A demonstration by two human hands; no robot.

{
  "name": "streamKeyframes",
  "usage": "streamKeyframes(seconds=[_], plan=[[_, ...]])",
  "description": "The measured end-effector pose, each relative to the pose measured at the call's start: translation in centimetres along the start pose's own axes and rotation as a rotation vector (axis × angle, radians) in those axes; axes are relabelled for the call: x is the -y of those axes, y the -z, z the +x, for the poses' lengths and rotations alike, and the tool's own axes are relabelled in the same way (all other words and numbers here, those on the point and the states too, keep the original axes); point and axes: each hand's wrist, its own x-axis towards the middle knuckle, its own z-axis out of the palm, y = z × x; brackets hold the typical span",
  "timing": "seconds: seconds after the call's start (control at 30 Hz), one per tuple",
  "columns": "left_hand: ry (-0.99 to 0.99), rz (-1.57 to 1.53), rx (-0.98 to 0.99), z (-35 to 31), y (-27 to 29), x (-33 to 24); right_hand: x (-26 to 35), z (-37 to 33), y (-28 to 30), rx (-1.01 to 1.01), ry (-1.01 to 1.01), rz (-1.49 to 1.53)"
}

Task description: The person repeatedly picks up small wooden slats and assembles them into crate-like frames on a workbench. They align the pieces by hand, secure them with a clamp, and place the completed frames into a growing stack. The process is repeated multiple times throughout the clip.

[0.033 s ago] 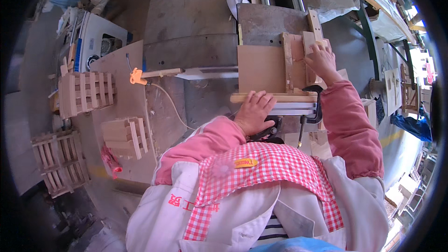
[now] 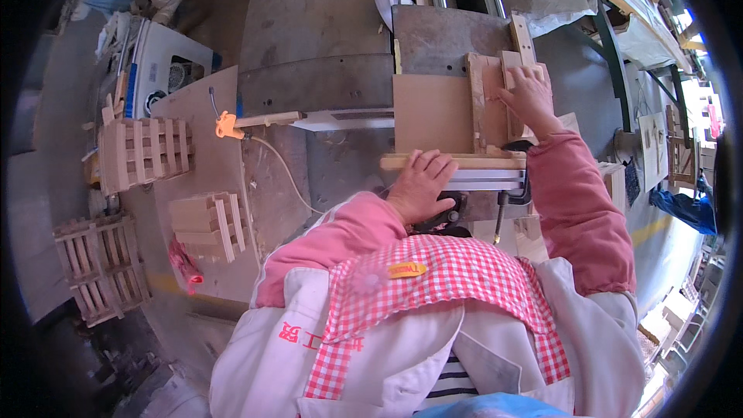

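Observation:
My left hand (image 2: pixel 422 187) lies over a pale wooden rail (image 2: pixel 472 161) along the near edge of the work surface, fingers stretched across it and thumb apart. Farther off to the right, my right hand (image 2: pixel 532 99) rests on a flat wooden piece (image 2: pixel 509 70), fingers over it and thumb spread to the left. Left of that hand stands an upright wooden strip (image 2: pixel 477 101), beside a plain brown board (image 2: pixel 433 114). A black clamp (image 2: pixel 522 190) sits at the rail's right end, partly hidden by my right sleeve. What lies under my right palm is hidden.
A grey metal machine table (image 2: pixel 317 23) stretches ahead, with a round blade-like disc (image 2: pixel 391 0) at its far side. To the left are an orange air gun (image 2: pixel 227 125) with a hose and stacked slatted wood pieces (image 2: pixel 147 151). Plastic sheeting (image 2: pixel 551 1) hangs at the far right.
My right hand and forearm have shifted slightly left, and the sleeve covers more of the clamp. Its fingers sit closer together on the wood. My left hand keeps its place on the rail.

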Motion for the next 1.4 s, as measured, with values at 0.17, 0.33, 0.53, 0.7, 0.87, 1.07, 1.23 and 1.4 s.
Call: streamKeyframes(seconds=[0.17,0.33,0.53,0.7,0.87,1.07,1.23,1.4], plan=[[0.283,-0.224,-0.261,1.4,0.3,2.4,6.1,2.5,-3.7,-0.202,0.291,0.160],[0.757,-0.199,-0.516,4.7,2.3,8.1,9.8,3.5,-4.4,-0.078,0.306,0.169],[0.913,-0.130,-0.329,6.5,2.4,9.1,10.0,4.8,-3.7,-0.025,0.344,0.209],[0.813,-0.097,-0.410,6.0,1.5,9.4,9.3,6.1,-5.2,-0.165,0.287,0.437],[0.701,-0.123,-0.609,5.7,0.4,10.1,9.2,5.1,-5.6,-0.156,0.397,0.357],[0.806,-0.084,-0.591,5.1,0.5,10.4,9.3,1.5,-5.3,-0.203,0.523,0.394],[0.959,-0.155,-0.286,4.8,0.9,9.0,9.7,1.9,-5.7,-0.189,0.449,0.413],[0.810,0.097,-0.253,4.3,1.5,8.4,9.8,0.6,-5.8,-0.220,0.528,0.422]])
